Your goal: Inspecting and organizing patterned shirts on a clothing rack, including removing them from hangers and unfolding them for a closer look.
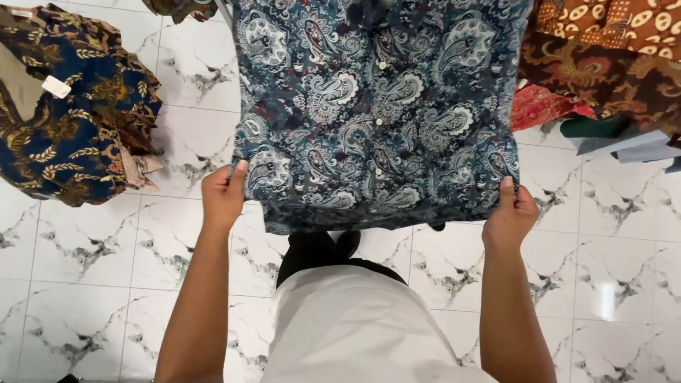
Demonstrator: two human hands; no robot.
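Hands out front, one on each bottom corner of a dark blue paisley shirt [376, 106]. Left hand [222, 196] has its grip closed on the lower left corner, thumb on the face of the cloth and fingers tucked behind. Right hand [510, 216] does the same at the lower right corner, thumb up on the front. Between the two grips the hem is pulled flat and fairly taut, which looks like why the hands sit so far apart: it spreads the front panel so the pattern and the row of small pale buttons [378, 122] running down the middle can be seen. Above the grips the shirt runs up and out of the top of the view, so I can't tell what's holding the upper end.

Below the grips is just the person's own white top [355, 326] and the white marbled tile floor [85, 248]. Out past the left grip there's a heap of navy and gold patterned fabric [71, 106] lying on the floor, well apart from the shirt. Out past the right grip, brown and orange patterned cloth [603, 64] with a bit of red cloth [543, 106] sits just beside the shirt's edge.
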